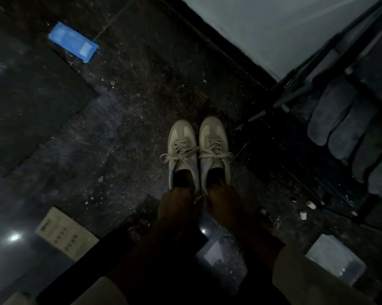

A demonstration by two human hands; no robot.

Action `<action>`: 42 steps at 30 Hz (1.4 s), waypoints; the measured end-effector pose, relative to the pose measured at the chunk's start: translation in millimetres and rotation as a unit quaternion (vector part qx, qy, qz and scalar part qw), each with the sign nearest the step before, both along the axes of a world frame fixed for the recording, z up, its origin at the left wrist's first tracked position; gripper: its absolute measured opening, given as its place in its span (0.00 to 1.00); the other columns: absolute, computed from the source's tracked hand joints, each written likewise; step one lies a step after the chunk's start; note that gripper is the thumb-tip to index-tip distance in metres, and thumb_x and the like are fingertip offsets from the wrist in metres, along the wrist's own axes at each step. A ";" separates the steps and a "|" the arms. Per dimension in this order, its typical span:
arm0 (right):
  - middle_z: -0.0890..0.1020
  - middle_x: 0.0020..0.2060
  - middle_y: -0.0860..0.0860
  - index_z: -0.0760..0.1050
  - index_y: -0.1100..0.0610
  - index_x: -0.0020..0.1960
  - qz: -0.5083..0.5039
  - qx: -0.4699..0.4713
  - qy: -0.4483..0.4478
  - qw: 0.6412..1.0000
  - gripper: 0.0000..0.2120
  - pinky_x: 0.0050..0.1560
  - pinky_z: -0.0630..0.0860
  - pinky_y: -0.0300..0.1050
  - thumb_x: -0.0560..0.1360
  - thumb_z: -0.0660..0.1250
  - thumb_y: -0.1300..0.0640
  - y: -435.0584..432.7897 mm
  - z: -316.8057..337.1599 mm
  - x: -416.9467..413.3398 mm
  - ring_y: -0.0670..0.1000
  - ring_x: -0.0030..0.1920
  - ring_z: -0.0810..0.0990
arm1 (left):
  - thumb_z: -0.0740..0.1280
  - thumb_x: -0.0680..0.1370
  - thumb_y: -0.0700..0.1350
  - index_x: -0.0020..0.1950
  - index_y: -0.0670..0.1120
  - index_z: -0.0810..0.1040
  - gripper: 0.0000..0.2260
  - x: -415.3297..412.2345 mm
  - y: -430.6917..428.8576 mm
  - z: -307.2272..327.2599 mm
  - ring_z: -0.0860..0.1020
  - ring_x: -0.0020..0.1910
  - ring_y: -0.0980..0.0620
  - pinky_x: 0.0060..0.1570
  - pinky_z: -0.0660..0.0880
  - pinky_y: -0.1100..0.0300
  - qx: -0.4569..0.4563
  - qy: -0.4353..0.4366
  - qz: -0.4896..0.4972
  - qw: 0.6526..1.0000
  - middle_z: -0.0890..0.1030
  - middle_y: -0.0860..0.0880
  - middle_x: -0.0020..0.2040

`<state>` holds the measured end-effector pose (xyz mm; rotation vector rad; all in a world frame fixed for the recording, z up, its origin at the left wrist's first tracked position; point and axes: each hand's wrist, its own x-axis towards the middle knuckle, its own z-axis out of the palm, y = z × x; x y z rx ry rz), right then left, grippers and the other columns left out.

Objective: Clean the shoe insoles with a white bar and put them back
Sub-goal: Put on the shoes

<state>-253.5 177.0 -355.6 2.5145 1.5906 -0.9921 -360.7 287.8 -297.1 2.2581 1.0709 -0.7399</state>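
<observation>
Head view: pale laced shoes [199,150] together.

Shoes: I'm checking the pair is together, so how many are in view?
2: the left shoe and the right shoe stand side by side on the dark floor, heels at the hands.

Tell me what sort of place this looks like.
Probably an indoor corner at floor level, dimly lit: a dark speckled stone floor, a pale painted wall, and a dark metal rack beside the pair of pale lace-up sneakers.
</observation>
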 end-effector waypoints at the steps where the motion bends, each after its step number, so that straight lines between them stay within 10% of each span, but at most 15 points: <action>1: 0.84 0.40 0.52 0.81 0.55 0.41 -0.004 0.007 -0.004 1.000 0.16 0.40 0.81 0.51 0.57 0.82 0.55 3.4 19.7 -1.9 0.58 0.44 0.84 | 0.60 0.77 0.57 0.52 0.47 0.84 0.19 -1.3 0.7 16.6 0.84 0.48 0.37 0.47 0.80 0.48 0.007 -0.029 0.019 0.999 0.85 0.42 0.47; 7: 0.84 0.37 0.54 0.81 0.57 0.38 -0.021 0.083 -0.046 0.995 0.08 0.36 0.82 0.53 0.60 0.77 0.59 18.9 119.3 -7.2 0.59 0.40 0.85 | 0.74 0.74 0.53 0.50 0.48 0.84 0.10 -5.1 16.7 108.4 0.84 0.42 0.41 0.40 0.79 0.52 0.069 -0.046 -0.019 0.996 0.84 0.45 0.43; 14: 0.84 0.38 0.53 0.81 0.56 0.37 -0.057 0.153 -0.048 0.985 0.10 0.37 0.81 0.50 0.59 0.79 0.57 28.2 234.7 1.3 0.58 0.41 0.84 | 0.65 0.80 0.51 0.63 0.51 0.79 0.13 -12.2 22.3 212.4 0.82 0.56 0.46 0.55 0.77 0.54 0.083 -0.029 -0.055 0.995 0.83 0.48 0.56; 25: 0.85 0.49 0.55 0.83 0.57 0.46 -0.103 0.137 -0.070 0.983 0.12 0.51 0.79 0.53 0.65 0.78 0.55 8.9 369.5 41.8 0.59 0.54 0.82 | 0.63 0.80 0.53 0.62 0.50 0.79 0.13 40.2 16.7 351.2 0.84 0.52 0.45 0.44 0.75 0.57 0.102 -0.092 -0.114 0.984 0.84 0.47 0.54; 36: 0.83 0.46 0.58 0.81 0.59 0.50 -0.271 0.122 -0.082 0.951 0.21 0.42 0.80 0.52 0.74 0.67 0.40 -75.2 401.1 138.1 0.63 0.45 0.84 | 0.64 0.81 0.50 0.58 0.49 0.81 0.11 179.2 -28.4 339.8 0.84 0.50 0.45 0.47 0.80 0.52 0.089 -0.164 -0.309 0.933 0.84 0.47 0.53; 42: 0.84 0.46 0.57 0.80 0.57 0.51 -0.357 0.080 -0.044 0.929 0.10 0.47 0.80 0.52 0.76 0.70 0.51 -116.9 387.3 198.6 0.62 0.48 0.83 | 0.68 0.79 0.49 0.49 0.45 0.82 0.08 267.9 -72.8 312.9 0.84 0.46 0.36 0.42 0.80 0.47 0.104 -0.194 -0.380 0.898 0.84 0.42 0.45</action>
